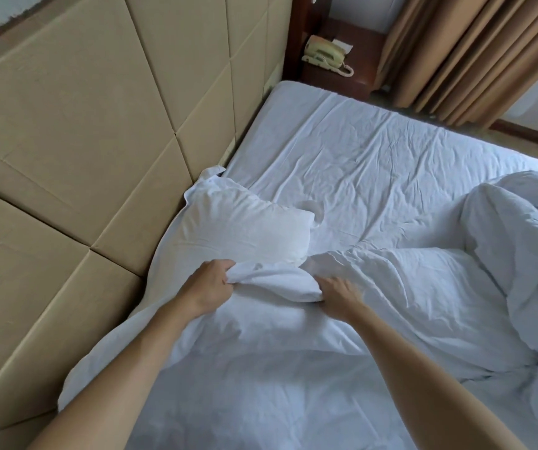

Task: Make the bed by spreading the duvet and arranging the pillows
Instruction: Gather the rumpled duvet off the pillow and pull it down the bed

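Both bare forearms reach forward from the bottom of the view toward the head of the bed. The left hand [210, 284] is clenched on a bunched fold of white cloth, knuckles up, its fingers [228, 280] curled round the fabric at the near end of the pillow [245, 228]. The right hand [339, 295] lies just to the right of that same fold, palm down; its fingers [324, 282] reach under the edge of the cloth, and how tightly they grasp it cannot be told. The fold spans the gap between the two hands.

The pillow lies against the padded tan headboard [82, 141] at the left side of the bed, its far corner touching the panels. A second white cushion or cover [228, 336] lies under the forearms, nearer the camera, also along the headboard. The duvet [505, 254] is heaped in a crumpled pile on the right side of the bed, not spread out, with one flap reaching leftward to just beside the right hand. The wrinkled white sheet [375, 151] shows bare across the far half of the mattress.

Beyond the far corner of the bed stands a dark wooden nightstand [342, 79] carrying a pale telephone [324, 53] with a coiled cord. Brown curtains [472, 53] hang to its right.
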Demonstrator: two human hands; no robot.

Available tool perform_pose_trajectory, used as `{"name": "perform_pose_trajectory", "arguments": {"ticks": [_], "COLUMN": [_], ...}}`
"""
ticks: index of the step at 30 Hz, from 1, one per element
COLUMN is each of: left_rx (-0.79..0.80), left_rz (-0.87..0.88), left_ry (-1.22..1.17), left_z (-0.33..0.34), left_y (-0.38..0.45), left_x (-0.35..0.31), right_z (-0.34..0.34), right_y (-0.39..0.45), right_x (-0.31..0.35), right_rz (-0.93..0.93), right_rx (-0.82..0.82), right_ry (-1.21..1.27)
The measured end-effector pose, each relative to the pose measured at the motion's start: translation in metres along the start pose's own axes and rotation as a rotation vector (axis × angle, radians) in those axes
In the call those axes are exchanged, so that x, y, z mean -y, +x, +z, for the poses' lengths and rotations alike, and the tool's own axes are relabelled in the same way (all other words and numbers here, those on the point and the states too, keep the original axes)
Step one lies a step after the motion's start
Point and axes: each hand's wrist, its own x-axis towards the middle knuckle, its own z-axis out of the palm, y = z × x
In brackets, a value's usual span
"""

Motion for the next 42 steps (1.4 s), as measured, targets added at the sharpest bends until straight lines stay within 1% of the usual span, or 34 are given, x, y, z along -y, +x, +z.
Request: {"name": "perform_pose_trajectory", "arguments": {"ticks": [1, 2, 3, 4, 5, 6, 9, 12, 15, 17, 18, 19, 20, 21, 23, 24, 26, 29, 31, 34, 38, 40, 42], "left_rx": [0.054, 0.14, 0.211, 0.214, 0.163, 0.073, -0.271, -0.502, -0.718, -0.825, -0.852, -0.844, -0.793, -0.698, -0.494, -0.416, -0.294, -0.129, -0.053, -0.008, 0.009, 0.021, 0.022], "left_rz": [-0.015, -0.043, -0.056, -0.037, -0.013, -0.002, 0.037, 0.006, -0.088, -0.142, -0.151, -0.164, -0.185, -0.198, -0.183, -0.163, -0.154, -0.287, -0.359, -0.408, -0.454, -0.48, -0.499], "left_ry": [-0.022, -0.02, 0.022, 0.08, 0.12, 0.162, 0.243, 0.226, 0.182, 0.09, 0.05, 0.036, 0.046, 0.071, 0.122, 0.148, 0.184, 0.16, 0.102, -0.045, -0.063, -0.074, -0.094], "left_z": [-0.008, -0.017, -0.024, -0.03, -0.035, -0.042, -0.068, -0.1, -0.142, -0.167, -0.177, -0.185, -0.191, -0.193, -0.184, -0.177, -0.157, -0.121, -0.096, -0.062, -0.024, -0.009, 0.007], "left_y": [0.001, 0.003, 0.006, 0.01, 0.014, 0.021, 0.043, 0.065, 0.078, 0.084, 0.089, 0.091, 0.093, 0.092, 0.084, 0.079, 0.069, 0.043, 0.019, -0.014, -0.061, -0.08, -0.107], "left_x": [-0.003, -0.006, -0.007, -0.007, -0.007, -0.009, -0.016, -0.02, -0.025, -0.02, -0.014, -0.01, -0.004, 0.0, 0.007, 0.013, 0.031, 0.056, 0.067, 0.084, 0.103, 0.109, 0.115], "right_z": [-0.006, -0.014, -0.026, -0.042, -0.059, -0.076, -0.122, -0.165, -0.218, -0.251, -0.263, -0.273, -0.276, -0.274, -0.253, -0.237, -0.203, -0.155, -0.129, -0.098, -0.064, -0.05, -0.031], "right_y": [-0.001, 0.0, 0.004, 0.008, 0.014, 0.022, 0.047, 0.075, 0.106, 0.125, 0.137, 0.149, 0.164, 0.179, 0.196, 0.2, 0.198, 0.176, 0.157, 0.12, 0.072, 0.053, 0.03], "right_x": [0.002, 0.004, 0.006, 0.01, 0.013, 0.018, 0.041, 0.075, 0.119, 0.149, 0.161, 0.172, 0.177, 0.18, 0.18, 0.179, 0.177, 0.176, 0.173, 0.167, 0.156, 0.15, 0.144], "right_rz": [0.024, 0.044, 0.064, 0.073, 0.071, 0.059, 0.012, -0.032, -0.171, -0.275, -0.308, -0.311, -0.275, -0.216, -0.146, -0.14, -0.14, -0.131, -0.106, -0.085, -0.066, -0.082, -0.078], "right_rx": [-0.079, -0.172, -0.256, -0.334, -0.417, -0.504, -0.715, -0.82, -0.92, -1.003, -0.997, -0.941, -0.834, -0.707, -0.445, -0.348, -0.204, 0.0, 0.093, 0.183, 0.305, 0.331, 0.334], "right_ry": [0.011, 0.034, 0.067, 0.097, 0.119, 0.13, 0.2, 0.319, 0.354, 0.355, 0.38, 0.44, 0.504, 0.508, 0.39, 0.348, 0.262, 0.129, 0.146, 0.173, 0.172, 0.123, 0.139]}}
